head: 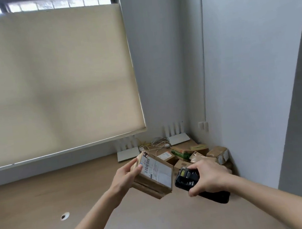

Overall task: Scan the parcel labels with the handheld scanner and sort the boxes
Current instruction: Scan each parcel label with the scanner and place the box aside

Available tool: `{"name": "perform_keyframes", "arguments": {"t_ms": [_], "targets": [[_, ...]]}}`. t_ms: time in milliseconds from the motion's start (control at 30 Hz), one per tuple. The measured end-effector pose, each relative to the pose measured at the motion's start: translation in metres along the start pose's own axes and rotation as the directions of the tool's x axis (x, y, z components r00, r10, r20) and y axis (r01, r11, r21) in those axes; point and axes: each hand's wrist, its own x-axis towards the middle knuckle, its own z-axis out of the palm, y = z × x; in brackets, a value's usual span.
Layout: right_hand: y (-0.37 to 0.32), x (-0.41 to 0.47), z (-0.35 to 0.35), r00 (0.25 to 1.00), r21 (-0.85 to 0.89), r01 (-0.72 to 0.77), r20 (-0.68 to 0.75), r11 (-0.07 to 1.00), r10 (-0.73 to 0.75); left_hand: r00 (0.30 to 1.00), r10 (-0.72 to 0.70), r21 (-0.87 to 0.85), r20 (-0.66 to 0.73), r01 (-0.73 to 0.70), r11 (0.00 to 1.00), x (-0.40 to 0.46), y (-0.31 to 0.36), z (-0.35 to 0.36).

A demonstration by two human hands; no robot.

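My left hand [126,176] holds a brown cardboard box [155,176] above the wooden desk [61,194]. The box is tilted, with its white label and barcode facing up and to the right. My right hand [210,177] grips the black handheld scanner [187,178] right beside the box, with the scanner's head close to the label's right edge. A pile of several parcels [199,155] lies behind them in the corner of the desk.
Two white routers [128,153] with upright antennas and a tangle of cables [157,144] stand at the back of the desk. A beige roller blind covers the window. Grey walls close the right side. A cable hole [64,216] sits in the desk at the left.
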Motion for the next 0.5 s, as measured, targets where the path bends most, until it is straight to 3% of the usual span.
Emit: {"name": "perform_keyframes", "arguments": {"t_ms": [500], "targets": [[-0.042,-0.02,-0.018,0.992,-0.117,0.129,0.019,0.985,-0.127,0.994,-0.02,-0.005,-0.109,0.02,1.0,-0.047,0.005,-0.017]]}}
